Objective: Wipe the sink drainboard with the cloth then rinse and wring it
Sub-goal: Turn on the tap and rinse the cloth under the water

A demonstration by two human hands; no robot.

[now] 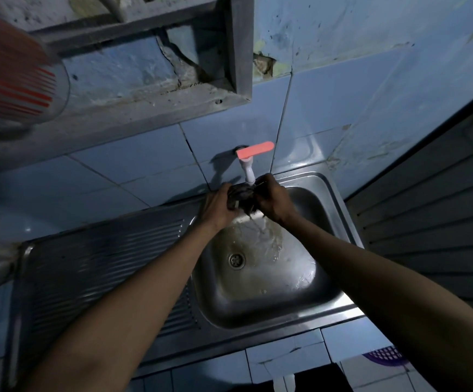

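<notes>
You are holding the dark, bunched-up wet cloth (242,197) at the far edge of the stainless steel sink basin (308,267), directly beneath the white plastic tap with the flat pink lever (248,165). Your left hand (215,206) is clenching the cloth's left end and your right hand (272,200) is clenching its right end, both grips closing firmly on the fabric. Murky water is running down from the bundle towards the round metal drain (236,260). The ribbed steel drainboard (102,267) is lying to the left, apparently already wiped. Soaked, the cloth is probably feeling limp, heavy and a little slippery, so you are best taking it by its two ends and twisting them in opposite directions over the basin.
</notes>
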